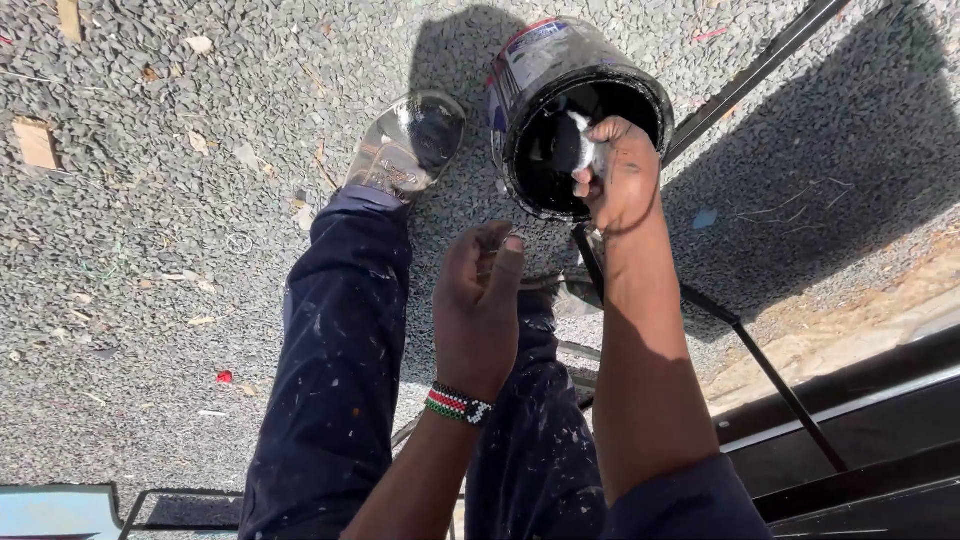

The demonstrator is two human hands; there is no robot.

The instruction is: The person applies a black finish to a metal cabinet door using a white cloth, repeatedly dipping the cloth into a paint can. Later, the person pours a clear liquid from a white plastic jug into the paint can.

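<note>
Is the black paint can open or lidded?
Open: the black paint can has no lid on, its dark inside shows, and the right hand grips its rim.

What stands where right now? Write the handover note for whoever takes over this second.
Left hand: raised over the knees, fingers loosely curled, holding nothing.
Right hand: at the can's mouth, fingers closed on a pale item; what kind is unclear.
Can: tilted toward the camera, inside black and wet-looking, above the gravel.
Black bars: run beside the right arm.
Done: item is at the can's mouth.
Left: cannot tell how much of the bars is coated.
</note>
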